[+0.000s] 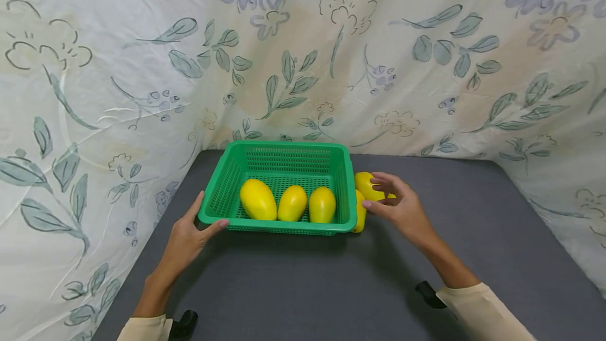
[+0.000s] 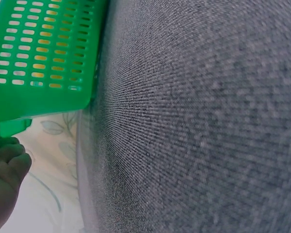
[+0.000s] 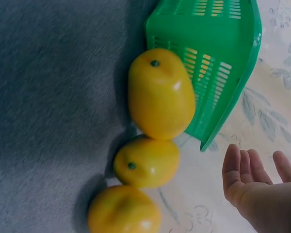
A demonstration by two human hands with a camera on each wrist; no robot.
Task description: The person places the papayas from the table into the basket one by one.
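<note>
A green plastic basket (image 1: 284,227) stands on the grey table with three yellow mangoes (image 1: 258,200) inside it. My left hand (image 1: 185,241) holds its front left corner, thumb over the front rim and fingers along the left side. In the left wrist view the basket's slotted wall (image 2: 43,99) shows beside part of that hand (image 2: 7,174). Several more mangoes (image 3: 161,94) lie outside, close against the basket's right side. Over them hovers my right hand (image 1: 401,208), fingers apart and loosely bent, with nothing held. The right wrist view shows this hand (image 3: 257,189) apart from the fruit.
A grey cloth surface (image 1: 303,283) covers the table. Behind it and on both sides hangs a white curtain (image 1: 293,30) with flowers and leaves. The basket sits near the table's back edge.
</note>
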